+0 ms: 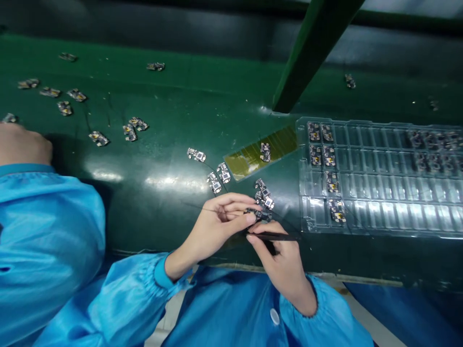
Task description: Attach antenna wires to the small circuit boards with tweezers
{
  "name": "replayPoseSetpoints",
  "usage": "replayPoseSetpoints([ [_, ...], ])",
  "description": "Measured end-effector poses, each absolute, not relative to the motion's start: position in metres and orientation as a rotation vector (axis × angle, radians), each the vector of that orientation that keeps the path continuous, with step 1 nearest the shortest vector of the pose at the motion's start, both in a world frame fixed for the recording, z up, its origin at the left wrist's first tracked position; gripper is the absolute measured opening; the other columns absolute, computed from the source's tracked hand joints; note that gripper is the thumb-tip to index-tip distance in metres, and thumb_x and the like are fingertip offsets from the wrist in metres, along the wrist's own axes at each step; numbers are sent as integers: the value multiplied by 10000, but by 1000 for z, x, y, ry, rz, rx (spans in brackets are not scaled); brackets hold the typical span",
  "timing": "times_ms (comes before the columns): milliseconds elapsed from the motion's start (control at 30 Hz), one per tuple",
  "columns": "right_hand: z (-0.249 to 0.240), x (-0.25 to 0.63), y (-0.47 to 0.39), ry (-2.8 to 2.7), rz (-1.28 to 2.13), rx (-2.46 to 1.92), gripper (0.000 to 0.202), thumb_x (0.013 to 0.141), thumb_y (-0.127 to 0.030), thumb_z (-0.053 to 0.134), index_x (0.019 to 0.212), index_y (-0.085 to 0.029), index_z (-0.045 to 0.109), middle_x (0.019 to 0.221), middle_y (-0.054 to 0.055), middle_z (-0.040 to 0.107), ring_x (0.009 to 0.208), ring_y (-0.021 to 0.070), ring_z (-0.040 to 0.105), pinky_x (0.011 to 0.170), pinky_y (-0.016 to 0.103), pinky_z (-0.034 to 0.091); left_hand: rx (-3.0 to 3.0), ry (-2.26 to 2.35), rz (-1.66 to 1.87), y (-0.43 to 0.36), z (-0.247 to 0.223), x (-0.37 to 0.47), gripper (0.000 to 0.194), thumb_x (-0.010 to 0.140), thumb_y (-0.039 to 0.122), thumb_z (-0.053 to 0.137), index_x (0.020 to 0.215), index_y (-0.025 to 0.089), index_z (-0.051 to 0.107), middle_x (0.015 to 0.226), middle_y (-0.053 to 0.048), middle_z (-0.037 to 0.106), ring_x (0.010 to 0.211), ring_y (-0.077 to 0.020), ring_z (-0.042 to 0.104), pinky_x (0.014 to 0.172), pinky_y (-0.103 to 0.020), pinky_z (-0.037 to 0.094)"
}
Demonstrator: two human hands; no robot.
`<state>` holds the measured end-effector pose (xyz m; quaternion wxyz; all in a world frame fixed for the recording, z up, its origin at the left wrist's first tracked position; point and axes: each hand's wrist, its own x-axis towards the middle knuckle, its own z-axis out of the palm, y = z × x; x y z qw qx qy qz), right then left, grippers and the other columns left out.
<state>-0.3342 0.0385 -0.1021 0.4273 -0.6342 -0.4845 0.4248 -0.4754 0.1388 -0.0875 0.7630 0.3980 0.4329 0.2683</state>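
My left hand [220, 224] pinches a small dark circuit board [261, 215] between thumb and fingers near the bench's front edge. Close beside it, my right hand [278, 250] grips black tweezers [277, 236], whose tip is hidden near the board. Just beyond the hands lie loose circuit boards [264, 193], with more [214, 183] to the left. A strip of yellow film [249, 159] lies behind them, with one board [265, 152] on it. Thin dark wires run from some boards.
A clear compartment tray [304, 188] at the right holds several boards. More boards [98, 139] are scattered on the green bench [162, 115] at the left. Another person's hand [23, 144] and blue sleeve are at the far left. A green post [311, 53] rises behind.
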Motion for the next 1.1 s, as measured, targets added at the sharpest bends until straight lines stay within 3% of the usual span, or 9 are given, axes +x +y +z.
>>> replayPoseSetpoints([
  [367, -107, -334, 35, -1176, 1080, -1613, 65, 908, -263, 654, 966, -239, 634, 949, 32, 701, 922, 191, 702, 836, 332, 579, 920, 949, 715, 124, -96, -480, 217, 788, 201, 787, 984, 150, 709, 968, -68, 783, 887, -172, 746, 797, -237, 611],
  [700, -103, -339, 36, -1030, 1063, -1650, 55, 885, -277, 693, 895, -224, 684, 845, 6, 738, 779, 163, 734, 710, 253, 593, 875, 923, 766, 124, -96, -488, 225, 783, 218, 800, 981, 160, 708, 970, -57, 786, 868, -156, 747, 805, -225, 597],
  [833, -100, -341, 37, -994, 1057, -1644, 29, 881, -254, 696, 863, -231, 697, 816, -15, 735, 747, 135, 727, 678, 209, 582, 960, 822, 452, 106, -80, -518, 264, 825, 200, 757, 1085, 184, 716, 943, -43, 793, 798, -146, 747, 750, -225, 590],
  [967, -100, -341, 39, -971, 1085, -1624, 20, 877, -234, 700, 859, -234, 692, 824, -21, 732, 760, 128, 727, 696, 200, 578, 1118, 735, 13, 80, -68, -539, 595, 897, 180, 654, 1452, 308, 480, 1022, 2, 782, 895, -154, 733, 850, -284, 559],
  [1100, -98, -341, 39, -945, 1087, -1607, 21, 869, -224, 708, 865, -232, 689, 822, -23, 725, 761, 125, 727, 705, 199, 580, 1156, 818, -59, 66, -70, -539, 754, 926, 242, 615, 1563, 354, 228, 1090, 13, 758, 953, -171, 714, 843, -307, 546],
])
